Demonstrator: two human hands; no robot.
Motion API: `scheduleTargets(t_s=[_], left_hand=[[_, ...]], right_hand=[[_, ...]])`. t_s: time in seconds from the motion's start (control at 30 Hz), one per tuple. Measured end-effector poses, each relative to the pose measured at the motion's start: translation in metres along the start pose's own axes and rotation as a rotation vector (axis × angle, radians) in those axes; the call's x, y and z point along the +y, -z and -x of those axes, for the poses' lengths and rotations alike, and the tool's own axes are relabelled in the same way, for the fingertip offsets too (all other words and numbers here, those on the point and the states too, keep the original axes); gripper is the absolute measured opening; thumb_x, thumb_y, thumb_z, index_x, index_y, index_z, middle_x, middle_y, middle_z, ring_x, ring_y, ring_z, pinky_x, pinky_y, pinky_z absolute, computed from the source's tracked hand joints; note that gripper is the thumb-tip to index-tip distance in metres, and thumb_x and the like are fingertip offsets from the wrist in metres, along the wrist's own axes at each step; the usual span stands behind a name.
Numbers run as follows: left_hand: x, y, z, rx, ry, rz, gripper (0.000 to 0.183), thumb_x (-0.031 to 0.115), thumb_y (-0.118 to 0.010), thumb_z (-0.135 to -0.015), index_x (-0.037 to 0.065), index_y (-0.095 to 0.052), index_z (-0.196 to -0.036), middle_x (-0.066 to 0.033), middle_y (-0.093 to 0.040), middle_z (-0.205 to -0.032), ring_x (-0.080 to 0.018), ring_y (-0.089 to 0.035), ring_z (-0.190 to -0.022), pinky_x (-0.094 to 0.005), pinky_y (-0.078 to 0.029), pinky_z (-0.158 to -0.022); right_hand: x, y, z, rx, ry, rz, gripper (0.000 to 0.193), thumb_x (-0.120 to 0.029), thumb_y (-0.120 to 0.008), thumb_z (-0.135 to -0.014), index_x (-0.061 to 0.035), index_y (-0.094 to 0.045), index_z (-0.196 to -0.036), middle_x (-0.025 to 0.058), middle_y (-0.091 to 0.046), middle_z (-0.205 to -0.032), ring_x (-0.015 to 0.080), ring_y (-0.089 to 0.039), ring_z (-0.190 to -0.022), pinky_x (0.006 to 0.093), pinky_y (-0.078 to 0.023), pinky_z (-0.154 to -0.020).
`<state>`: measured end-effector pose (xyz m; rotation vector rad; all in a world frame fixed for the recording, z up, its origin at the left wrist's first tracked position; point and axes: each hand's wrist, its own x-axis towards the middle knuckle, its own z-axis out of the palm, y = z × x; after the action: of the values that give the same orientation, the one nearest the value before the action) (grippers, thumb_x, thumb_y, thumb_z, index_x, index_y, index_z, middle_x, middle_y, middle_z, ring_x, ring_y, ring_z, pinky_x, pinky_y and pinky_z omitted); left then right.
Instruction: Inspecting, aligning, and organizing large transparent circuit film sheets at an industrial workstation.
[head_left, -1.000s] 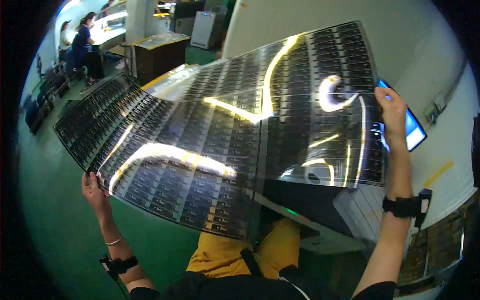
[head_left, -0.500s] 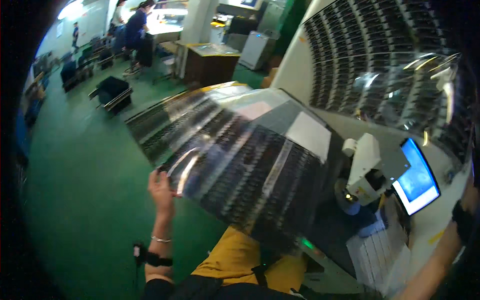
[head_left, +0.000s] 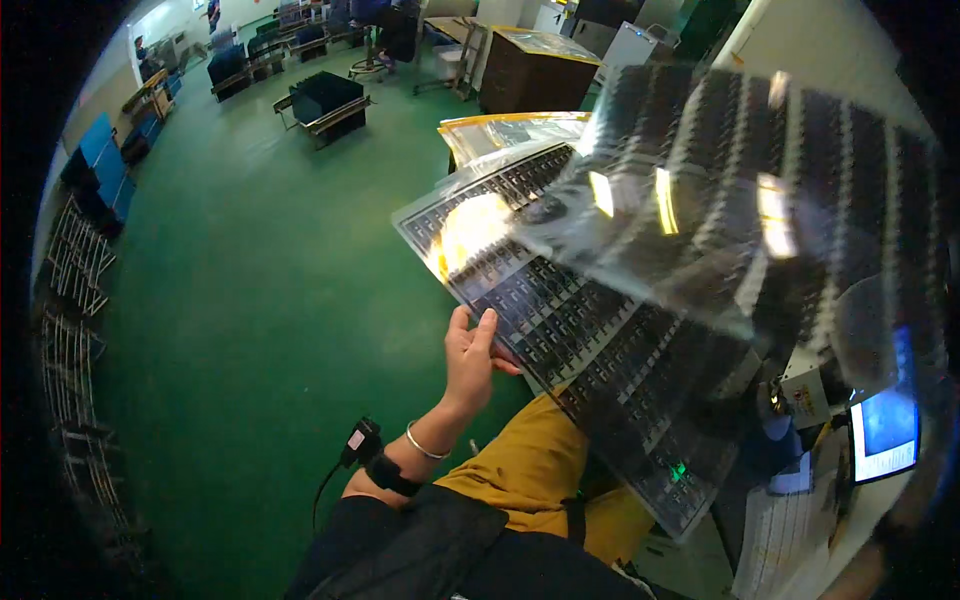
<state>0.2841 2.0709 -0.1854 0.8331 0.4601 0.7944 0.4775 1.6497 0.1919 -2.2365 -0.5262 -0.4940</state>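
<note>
My left hand (head_left: 472,352) pinches the near left edge of a dark, see-through patterned film sheet (head_left: 570,310), its thumb on or beside the edge. That sheet slants over my lap, rows of small dark shapes printed across it. Above it, a second clear patterned sheet (head_left: 700,130) is raised and tilted at the right, slightly blurred, with bright lamp reflections. Its lower left corner overlaps the first sheet. Of my right arm only a dim forearm (head_left: 865,570) shows at the lower right; the hand is not visible.
A lit monitor (head_left: 885,435) and a pale bench device (head_left: 805,390) stand at right, partly behind the raised sheet. Papers (head_left: 785,530) lie below them. A yellow-edged stack (head_left: 515,125) sits beyond the sheets. A brown cabinet (head_left: 540,75) and a low rack (head_left: 322,105) stand farther off.
The view has swung left, and the patterned sheet at upper right now hangs nearer, over the lower sheet. My left hand stays at the lower sheet's edge. My right forearm has dropped mostly from sight.
</note>
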Motion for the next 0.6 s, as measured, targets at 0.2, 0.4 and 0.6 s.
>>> scheduleTargets(t_s=[0.2, 0.4, 0.6], left_hand=[[-0.01, 0.021, 0.002, 0.08, 0.018, -0.041, 0.016, 0.015, -0.046, -0.088, 0.002, -0.045, -0.098, -0.0081, -0.058, -0.076, -0.0153, -0.058, -0.056, -0.0263, -0.05, -0.047], [-0.061, 0.057, -0.009, 0.022, 0.025, 0.048, 0.028, 0.02, -0.05, -0.089, -0.002, -0.054, -0.104, -0.0068, -0.057, -0.107, -0.016, -0.055, -0.092, -0.0279, -0.044, -0.083], [-0.034, 0.036, 0.005, 0.165, -0.072, -0.103, 0.033, 0.022, -0.055, -0.086, -0.004, -0.056, -0.106, -0.0079, -0.06, -0.097, -0.0156, -0.057, -0.083, -0.0289, -0.047, -0.073]], right_hand=[[0.162, -0.094, 0.075, -0.129, -0.252, -0.166, 0.022, -0.024, -0.051, -0.088, -0.0025, -0.056, -0.091, 0.0015, -0.052, -0.087, 0.0123, -0.046, -0.083, 0.0261, -0.038, -0.079], [0.178, -0.174, 0.159, -0.081, -0.337, -0.164, 0.018, -0.018, -0.051, -0.088, -0.0011, -0.055, -0.091, 0.0, -0.05, -0.084, 0.0116, -0.045, -0.081, 0.0245, -0.037, -0.078], [0.198, -0.196, 0.179, -0.088, -0.524, -0.399, 0.017, -0.018, -0.051, -0.089, -0.0021, -0.055, -0.093, 0.0002, -0.053, -0.087, 0.0106, -0.048, -0.081, 0.0237, -0.04, -0.074]])
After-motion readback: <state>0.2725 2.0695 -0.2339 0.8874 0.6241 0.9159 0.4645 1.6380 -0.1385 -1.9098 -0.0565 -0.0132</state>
